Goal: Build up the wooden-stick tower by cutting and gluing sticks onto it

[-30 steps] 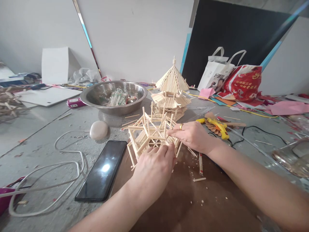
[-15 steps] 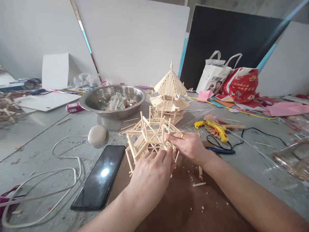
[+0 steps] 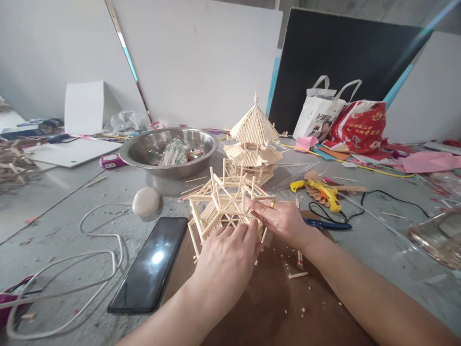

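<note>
A many-sided model frame of thin wooden sticks [image 3: 207, 211], with short posts rising from it, stands in front of me. My left hand [image 3: 226, 257] is closed on its near side, fingers curled over the sticks and their tips partly hidden. At the right edge, my right hand [image 3: 284, 218], with a ring on one finger, pinches the frame by thumb and fingers; the exact stick under them is hard to make out. Behind stands a stick pagoda [image 3: 254, 139] with a pointed roof. Beneath the frame lies a brown board [image 3: 273, 298] with stick scraps.
Left are a phone [image 3: 149, 264], a white cable [image 3: 118, 250], a pale rounded object [image 3: 146, 202] and a steel basin [image 3: 137, 166] holding packets. A yellow glue gun [image 3: 324, 192] and a blue-handled tool [image 3: 329, 225] lie right, near a glass vessel [image 3: 437, 235]. Bags [image 3: 360, 127] stand behind.
My right hand has shifted very slightly at the frame's right edge. The left hand and the frame stay nearly in place.
</note>
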Demonstrator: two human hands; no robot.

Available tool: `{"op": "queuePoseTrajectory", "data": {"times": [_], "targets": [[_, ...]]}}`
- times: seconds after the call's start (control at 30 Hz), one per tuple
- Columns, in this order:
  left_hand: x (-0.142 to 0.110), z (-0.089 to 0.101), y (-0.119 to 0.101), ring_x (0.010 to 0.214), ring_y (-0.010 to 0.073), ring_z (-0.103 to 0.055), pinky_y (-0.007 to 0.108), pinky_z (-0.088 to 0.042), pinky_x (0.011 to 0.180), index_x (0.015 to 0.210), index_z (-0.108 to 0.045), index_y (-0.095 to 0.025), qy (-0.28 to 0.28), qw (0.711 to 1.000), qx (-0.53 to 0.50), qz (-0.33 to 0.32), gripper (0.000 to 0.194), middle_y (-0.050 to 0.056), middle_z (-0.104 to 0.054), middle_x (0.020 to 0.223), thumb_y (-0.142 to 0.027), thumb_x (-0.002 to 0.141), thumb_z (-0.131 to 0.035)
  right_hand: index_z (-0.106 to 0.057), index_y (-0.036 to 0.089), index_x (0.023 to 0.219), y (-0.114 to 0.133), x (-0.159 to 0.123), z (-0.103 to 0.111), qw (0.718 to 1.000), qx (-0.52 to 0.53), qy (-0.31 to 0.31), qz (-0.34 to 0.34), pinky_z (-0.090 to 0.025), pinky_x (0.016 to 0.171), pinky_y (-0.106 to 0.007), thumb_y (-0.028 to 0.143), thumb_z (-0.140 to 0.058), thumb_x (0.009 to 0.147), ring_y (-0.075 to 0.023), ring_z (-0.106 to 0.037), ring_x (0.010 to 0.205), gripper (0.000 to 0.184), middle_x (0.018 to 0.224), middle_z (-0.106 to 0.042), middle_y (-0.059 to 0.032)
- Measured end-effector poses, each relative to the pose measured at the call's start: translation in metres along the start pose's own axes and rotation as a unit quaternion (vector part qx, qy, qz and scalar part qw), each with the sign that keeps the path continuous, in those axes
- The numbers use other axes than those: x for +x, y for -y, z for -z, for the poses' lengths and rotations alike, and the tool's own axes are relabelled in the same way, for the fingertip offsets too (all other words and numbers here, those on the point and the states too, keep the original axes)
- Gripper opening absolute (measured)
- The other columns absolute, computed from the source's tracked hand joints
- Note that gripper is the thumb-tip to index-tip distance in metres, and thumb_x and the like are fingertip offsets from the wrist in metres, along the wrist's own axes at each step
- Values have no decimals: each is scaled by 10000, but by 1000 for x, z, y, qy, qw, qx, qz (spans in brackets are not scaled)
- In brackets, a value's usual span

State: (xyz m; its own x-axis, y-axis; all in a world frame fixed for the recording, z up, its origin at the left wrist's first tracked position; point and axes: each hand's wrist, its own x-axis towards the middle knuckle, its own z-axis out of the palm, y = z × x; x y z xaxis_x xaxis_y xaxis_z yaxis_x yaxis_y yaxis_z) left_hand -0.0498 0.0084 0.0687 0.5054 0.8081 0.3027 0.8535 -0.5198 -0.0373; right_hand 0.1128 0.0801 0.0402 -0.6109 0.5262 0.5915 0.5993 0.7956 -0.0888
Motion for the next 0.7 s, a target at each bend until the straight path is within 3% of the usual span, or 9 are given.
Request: {"op": "queuePoseTrajectory", "data": {"times": [0.4, 0.57, 0.7], "targets": [[1, 1, 0, 672, 181, -586, 294, -443, 580, 1034, -512, -157, 13, 1000, 0, 8, 252, 37, -627, 811, -231, 793, -509, -552, 187, 1145, 0, -1, 2, 1000, 16, -11, -9, -470, 659, -252, 251, -390, 863, -150, -624, 787, 332, 957, -672, -59], [-1, -1, -1, 661, 186, -578, 312, -432, 578, 1086, -467, -188, 8, 1000, 1, 10, 284, 16, -621, 792, -239, 807, -491, -622, 180, 1011, -6, 5, 13, 985, 29, -111, -128, -459, 709, -266, 247, -430, 842, -150, -607, 764, 265, 869, -674, -59], [-1, -1, -1, 678, 194, -570, 323, -422, 579, 1134, -425, -216, 25, 1000, 14, -2, 322, 5, -610, 792, -218, 815, -466, -630, 172, 953, -17, 6, 14, 972, 79, -84, -206, -446, 757, -313, 286, -468, 813, -181, -583, 827, 243, 856, -650, -61]]}}
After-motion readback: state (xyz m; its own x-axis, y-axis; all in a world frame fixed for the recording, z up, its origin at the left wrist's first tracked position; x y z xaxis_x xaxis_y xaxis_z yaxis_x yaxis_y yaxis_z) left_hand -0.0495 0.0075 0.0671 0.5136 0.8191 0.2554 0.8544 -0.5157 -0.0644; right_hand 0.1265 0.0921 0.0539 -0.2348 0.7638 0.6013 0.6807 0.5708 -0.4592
